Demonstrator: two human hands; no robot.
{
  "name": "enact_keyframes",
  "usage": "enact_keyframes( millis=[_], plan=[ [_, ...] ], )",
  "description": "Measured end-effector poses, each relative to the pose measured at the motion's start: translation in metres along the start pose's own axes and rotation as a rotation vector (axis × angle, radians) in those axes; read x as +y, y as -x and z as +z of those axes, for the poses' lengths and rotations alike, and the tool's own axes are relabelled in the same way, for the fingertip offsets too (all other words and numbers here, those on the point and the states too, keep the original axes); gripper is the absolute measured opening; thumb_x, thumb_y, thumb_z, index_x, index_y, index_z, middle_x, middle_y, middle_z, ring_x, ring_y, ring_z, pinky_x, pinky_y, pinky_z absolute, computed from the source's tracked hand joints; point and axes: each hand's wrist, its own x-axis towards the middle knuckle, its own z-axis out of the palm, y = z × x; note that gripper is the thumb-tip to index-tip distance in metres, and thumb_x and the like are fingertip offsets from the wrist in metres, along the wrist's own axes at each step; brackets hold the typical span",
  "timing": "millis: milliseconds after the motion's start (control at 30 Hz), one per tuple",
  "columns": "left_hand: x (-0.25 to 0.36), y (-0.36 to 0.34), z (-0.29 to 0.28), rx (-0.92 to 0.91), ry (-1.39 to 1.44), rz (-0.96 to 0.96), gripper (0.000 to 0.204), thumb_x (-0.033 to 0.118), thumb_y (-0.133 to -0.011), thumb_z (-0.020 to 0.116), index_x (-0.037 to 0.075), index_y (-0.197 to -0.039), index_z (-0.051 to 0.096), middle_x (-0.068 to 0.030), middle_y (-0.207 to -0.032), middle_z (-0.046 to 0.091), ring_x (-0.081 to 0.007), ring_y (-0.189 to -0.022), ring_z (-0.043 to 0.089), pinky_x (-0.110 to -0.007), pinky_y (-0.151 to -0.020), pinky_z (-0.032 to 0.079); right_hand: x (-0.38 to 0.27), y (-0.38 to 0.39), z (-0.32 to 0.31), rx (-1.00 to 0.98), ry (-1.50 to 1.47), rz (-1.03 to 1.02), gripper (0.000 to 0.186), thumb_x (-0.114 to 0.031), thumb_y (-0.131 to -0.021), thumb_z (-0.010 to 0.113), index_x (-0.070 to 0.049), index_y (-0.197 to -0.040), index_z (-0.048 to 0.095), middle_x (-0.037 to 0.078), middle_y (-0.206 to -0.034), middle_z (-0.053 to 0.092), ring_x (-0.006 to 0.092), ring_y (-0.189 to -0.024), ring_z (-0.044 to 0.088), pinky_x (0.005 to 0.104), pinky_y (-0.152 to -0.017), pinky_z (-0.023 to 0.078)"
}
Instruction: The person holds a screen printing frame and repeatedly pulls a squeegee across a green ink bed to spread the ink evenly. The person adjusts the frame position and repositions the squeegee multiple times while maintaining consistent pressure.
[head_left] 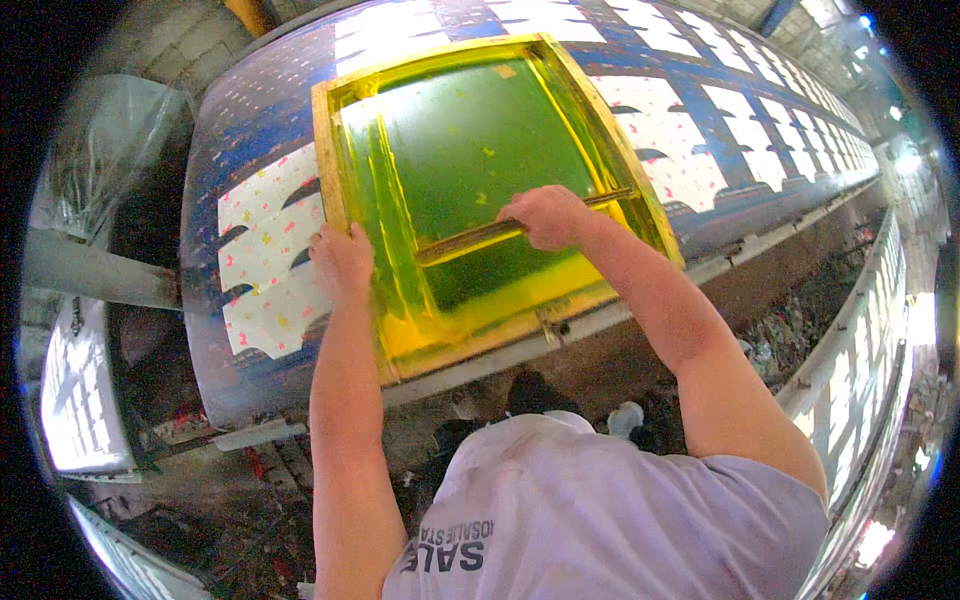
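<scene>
A wooden-framed printing screen (480, 130) with green mesh and yellow ink along its inner edges lies on a long blue table (262, 110). My right hand (550, 216) is closed around a squeegee (470, 240), which spans the near part of the mesh. Yellow ink shows on the mesh on the near side of the squeegee. At the frame's left side my left hand (342, 258) grips the wooden edge, its fingers bent over the rim. Beside it lies a white cut fabric piece (265, 270) with small pink and yellow prints, partly under the frame.
More white fabric pieces (668, 140) lie in rows along the table to the right and far side. A metal rail (720, 255) runs along the near table edge. Clear plastic sheeting (110, 150) hangs at the left. Another long surface (850, 330) with white pieces stands behind me at right.
</scene>
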Motion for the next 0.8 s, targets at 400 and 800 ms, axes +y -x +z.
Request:
enact_keyframes(
  millis=[400, 800],
  plan=[
    [0.0, 0.005, 0.01, -0.002, -0.048, -0.031, 0.056, 0.044, -0.109, 0.065, -0.002, -0.141, 0.064, -0.0316, -0.13, 0.073, -0.0471, -0.125, 0.071, -0.058, -0.106, 0.058, -0.062, 0.112, 0.033, 0.088, -0.057, -0.099, 0.043, -0.041, -0.096, 0.079, -0.017, -0.131, 0.079, 0.015, -0.114, 0.075, 0.0396, -0.117, 0.073, 0.0534, -0.099, 0.06],
    [0.026, 0.001, 0.001, -0.08, -0.251, -0.204, 0.069, 0.062, -0.108, 0.061, -0.004, -0.125, 0.074, -0.0284, -0.123, 0.078, -0.0478, -0.113, 0.077, -0.06, -0.097, 0.061, 0.046, 0.171, 0.048, 0.47, -0.442, -0.014, 0.041, -0.038, -0.098, 0.079, -0.01, -0.127, 0.08, 0.017, -0.131, 0.077, 0.0396, -0.126, 0.07, 0.055, -0.11, 0.055]
  ],
)
